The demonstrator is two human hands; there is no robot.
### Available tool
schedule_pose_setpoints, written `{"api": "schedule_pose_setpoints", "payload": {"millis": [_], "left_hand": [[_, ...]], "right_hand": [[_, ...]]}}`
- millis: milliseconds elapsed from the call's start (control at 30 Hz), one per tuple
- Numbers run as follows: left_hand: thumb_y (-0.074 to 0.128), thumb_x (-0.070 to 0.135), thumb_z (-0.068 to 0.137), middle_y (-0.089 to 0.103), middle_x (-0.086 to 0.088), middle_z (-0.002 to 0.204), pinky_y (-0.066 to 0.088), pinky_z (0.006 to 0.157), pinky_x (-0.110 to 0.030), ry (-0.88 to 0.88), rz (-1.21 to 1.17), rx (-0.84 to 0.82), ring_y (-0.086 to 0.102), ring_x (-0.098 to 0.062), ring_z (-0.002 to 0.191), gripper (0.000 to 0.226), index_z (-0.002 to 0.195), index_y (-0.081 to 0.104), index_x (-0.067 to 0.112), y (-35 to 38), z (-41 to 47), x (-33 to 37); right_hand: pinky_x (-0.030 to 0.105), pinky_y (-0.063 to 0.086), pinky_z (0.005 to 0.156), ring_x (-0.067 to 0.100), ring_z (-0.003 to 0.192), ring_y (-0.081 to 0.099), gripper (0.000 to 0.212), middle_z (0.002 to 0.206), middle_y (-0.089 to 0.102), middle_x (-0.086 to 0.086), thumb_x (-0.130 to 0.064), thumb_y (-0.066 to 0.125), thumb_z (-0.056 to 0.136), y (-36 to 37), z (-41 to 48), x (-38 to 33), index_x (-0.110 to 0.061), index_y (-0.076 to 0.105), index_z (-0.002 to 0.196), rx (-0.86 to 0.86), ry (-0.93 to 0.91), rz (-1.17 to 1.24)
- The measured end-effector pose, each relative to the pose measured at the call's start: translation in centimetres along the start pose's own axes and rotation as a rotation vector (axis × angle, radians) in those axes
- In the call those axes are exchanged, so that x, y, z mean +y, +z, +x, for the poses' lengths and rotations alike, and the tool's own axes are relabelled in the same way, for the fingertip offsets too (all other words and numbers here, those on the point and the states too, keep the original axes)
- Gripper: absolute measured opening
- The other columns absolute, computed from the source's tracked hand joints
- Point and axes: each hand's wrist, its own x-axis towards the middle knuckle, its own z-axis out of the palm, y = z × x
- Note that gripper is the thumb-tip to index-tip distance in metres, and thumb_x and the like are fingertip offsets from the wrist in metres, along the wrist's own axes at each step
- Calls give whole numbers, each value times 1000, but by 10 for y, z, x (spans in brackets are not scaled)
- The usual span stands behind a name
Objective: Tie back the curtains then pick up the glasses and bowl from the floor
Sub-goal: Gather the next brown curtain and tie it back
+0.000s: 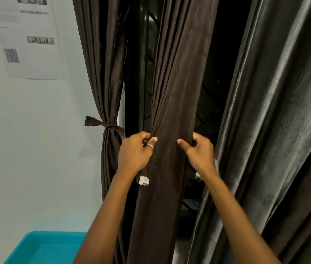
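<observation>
Nearest, at seven o'clock, a corner of a teal tub [44, 248] low against the wall. Rising from six o'clock, two bare forearms converging on the centre. At centre, a little toward eight o'clock, the left hand [134, 151], fingers curled behind the near edge of the dark brown curtain panel [171, 103], thumb pressed on its front, a ring [150, 146] on one digit. Mirrored toward four o'clock, the right hand [200, 151], likewise clenched on the panel's opposite edge, thumb forward. Held so, by my reading, to squeeze the hanging width into one narrow bundle, level with the neighbour's knot and ready for a band to go round. Just below the left hand, a frayed white tag [143, 181] on the cloth, perhaps a tie end; cannot tell. Out at nine o'clock, a second brown panel [101, 73], already cinched by a knotted strip [111, 125] and showing the look wanted here. Filling three o'clock, a loose grey curtain [276, 111], untied, in broad folds. Behind the gathered panel, from twelve down to centre, dark window bars [145, 54]. Farthest, at ten to eleven o'clock, a printed sheet [30, 39] stuck on the pale wall. No glasses or bowl in view; floor pickup judged not yet begun
</observation>
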Motion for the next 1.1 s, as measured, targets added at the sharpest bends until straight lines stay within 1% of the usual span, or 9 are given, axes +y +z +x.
{"api": "schedule_pose_setpoints", "payload": {"millis": [100, 400, 533, 633, 733, 833, 900, 967, 1100], "left_hand": [[66, 40, 93, 69, 15, 77, 58, 69, -31, 29, 49, 49, 67, -6, 75, 21, 101, 76, 23, 15, -6, 11], [56, 30, 94, 67, 4, 68, 56, 63, -39, 51, -23, -88, 63, -7, 61, 16, 84, 65, 20, 32, -9, 20], [51, 58, 86, 67, 3, 66, 57, 61, -42, -25, -125, -143, 65, -10, 59, 35, 81, 62, 26, 32, -8, 19], [53, 80, 76, 70, 11, 75, 55, 59, -25, -67, -102, -186, 66, -1, 65, 50, 92, 61, 33, 32, -6, 22], [57, 71, 82, 68, 10, 74, 44, 51, -11, -84, -167, -199, 64, 4, 64, 37, 88, 59, 34, 29, 0, 22], [56, 56, 87, 69, 3, 78, 54, 61, -30, -55, -191, -257, 66, -5, 68, 26, 88, 61, 30, 29, 6, 16], [54, 50, 86, 74, -1, 93, 59, 81, -45, -59, -252, -308, 71, -16, 86, 27, 101, 65, 30, 28, 9, 11], [55, 43, 87, 75, 8, 106, 55, 95, -41, -54, -367, -378, 70, -10, 101, 27, 110, 67, 37, 23, 11, 10], [57, 38, 84, 74, 16, 111, 52, 90, -24, -72, -491, -539, 69, -5, 106, 25, 101, 72, 50, 11, 10, 21]], "right_hand": [[34, 48, 68, 21, 77, 60, 14, 89, 60, 4, -18, 70, 93, 18, -30, -9, -8, 63, 86, 209, -230, -335], [27, 54, 82, 13, 102, 59, 44, 127, 48, 2, -25, 56, 102, 38, -66, -21, -6, 51, 142, -2, -302, -310], [9, 46, 75, -1, 97, 56, 24, 121, 44, -8, -22, 52, 100, 35, -64, -18, -18, 60, 122, -68, -277, -221], [8, 42, 67, -3, 85, 56, 19, 103, 50, -8, -16, 45, 96, 29, -53, -14, -21, 63, 91, -61, -269, -128], [14, 47, 73, 2, 88, 62, 24, 95, 61, -8, -1, 54, 94, 20, -37, -12, -14, 74, 98, -48, -289, -66], [18, 52, 81, -2, 94, 65, 17, 100, 66, -14, -13, 74, 90, 9, -16, -13, -27, 73, 100, -33, -219, 40], [14, 47, 87, -10, 105, 60, 35, 114, 63, -17, -22, 83, 84, -1, 1, -12, -30, 66, 113, -153, -96, 93], [11, 43, 90, -19, 115, 53, 67, 129, 59, -20, -24, 86, 81, -13, 17, -12, -27, 52, 138, -393, 54, 200], [25, 51, 102, 17, 130, 60, 59, 136, 66, 1, -16, 81, 85, -32, 38, -12, -22, 57, 139, -834, 134, 399]]}}
